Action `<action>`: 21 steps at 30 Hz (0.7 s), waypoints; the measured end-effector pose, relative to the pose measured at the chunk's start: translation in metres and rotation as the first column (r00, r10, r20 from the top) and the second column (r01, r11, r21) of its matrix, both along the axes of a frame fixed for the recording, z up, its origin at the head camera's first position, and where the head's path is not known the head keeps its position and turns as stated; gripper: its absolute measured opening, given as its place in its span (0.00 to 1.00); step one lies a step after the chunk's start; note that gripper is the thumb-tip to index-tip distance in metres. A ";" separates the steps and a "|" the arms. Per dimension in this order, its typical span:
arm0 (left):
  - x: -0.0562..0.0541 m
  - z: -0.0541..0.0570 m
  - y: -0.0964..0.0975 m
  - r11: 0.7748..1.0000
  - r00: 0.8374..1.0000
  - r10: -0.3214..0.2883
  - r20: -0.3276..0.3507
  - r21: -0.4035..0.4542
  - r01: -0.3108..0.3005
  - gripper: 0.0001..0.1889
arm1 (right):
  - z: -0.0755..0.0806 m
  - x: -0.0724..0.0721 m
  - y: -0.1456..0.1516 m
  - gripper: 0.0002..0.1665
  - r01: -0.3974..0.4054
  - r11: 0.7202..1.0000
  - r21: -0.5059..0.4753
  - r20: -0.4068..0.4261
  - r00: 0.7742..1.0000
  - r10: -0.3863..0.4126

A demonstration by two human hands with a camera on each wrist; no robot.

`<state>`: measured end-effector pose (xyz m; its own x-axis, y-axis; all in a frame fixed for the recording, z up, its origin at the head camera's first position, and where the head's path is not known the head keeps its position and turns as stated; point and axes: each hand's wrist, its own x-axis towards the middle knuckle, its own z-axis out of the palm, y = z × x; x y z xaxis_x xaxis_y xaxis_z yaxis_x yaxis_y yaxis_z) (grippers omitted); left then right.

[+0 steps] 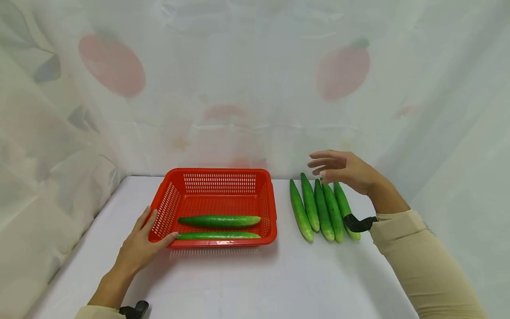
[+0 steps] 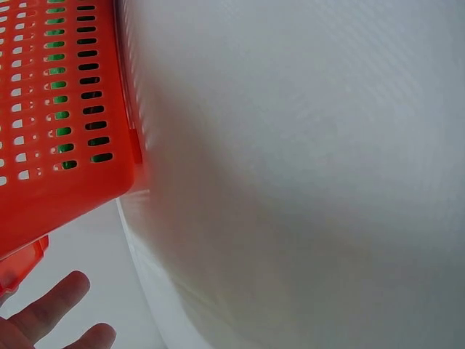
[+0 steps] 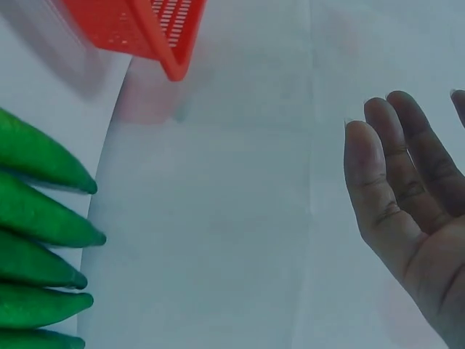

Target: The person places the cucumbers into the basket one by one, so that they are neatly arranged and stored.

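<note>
My left hand (image 1: 137,248) rests at the near left corner of a red plastic basket (image 1: 272,208), its thumb lying over the front rim and its fingers extended along the left side. Two cucumbers lie crosswise in the basket: one cucumber (image 1: 219,221) shows whole, and the nearer cucumber (image 1: 218,235) is partly hidden by the front rim. To the right, my right hand (image 1: 344,170) is raised above the far ends of several cucumbers (image 1: 309,204) laid side by side. It holds nothing, and its fingers (image 3: 363,149) are loosely extended in the right wrist view.
A white-covered table (image 1: 223,283) carries the basket and the row of cucumbers. Behind it hangs a pale curtain (image 1: 255,66) with fruit prints, and similar sheeting (image 1: 48,177) closes off the left side.
</note>
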<state>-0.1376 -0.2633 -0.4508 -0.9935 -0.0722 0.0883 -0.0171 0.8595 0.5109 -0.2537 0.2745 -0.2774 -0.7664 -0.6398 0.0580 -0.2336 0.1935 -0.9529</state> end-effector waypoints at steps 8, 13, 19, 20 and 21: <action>-0.001 0.000 0.000 1.000 1.000 0.007 -0.005 -0.003 -0.007 0.54 | -0.020 -0.001 0.028 0.31 0.103 0.994 -0.029 -0.009 0.995 -0.103; -0.002 0.000 0.001 1.000 1.000 0.017 -0.008 -0.007 -0.017 0.54 | -0.034 0.000 0.042 0.31 0.175 0.983 -0.056 0.011 0.984 -0.175; -0.002 -0.001 0.001 1.000 1.000 0.013 -0.007 -0.008 -0.013 0.54 | -0.054 0.000 0.059 0.30 0.201 0.972 -0.119 0.041 0.979 -0.198; -0.002 -0.001 0.001 1.000 1.000 0.014 -0.009 -0.008 -0.014 0.54 | -0.057 0.000 0.061 0.29 0.208 0.970 -0.124 0.045 0.978 -0.204; -0.001 -0.001 0.001 1.000 1.000 0.015 -0.011 -0.009 -0.015 0.54 | -0.060 -0.001 0.063 0.29 0.218 0.967 -0.130 0.051 0.976 -0.213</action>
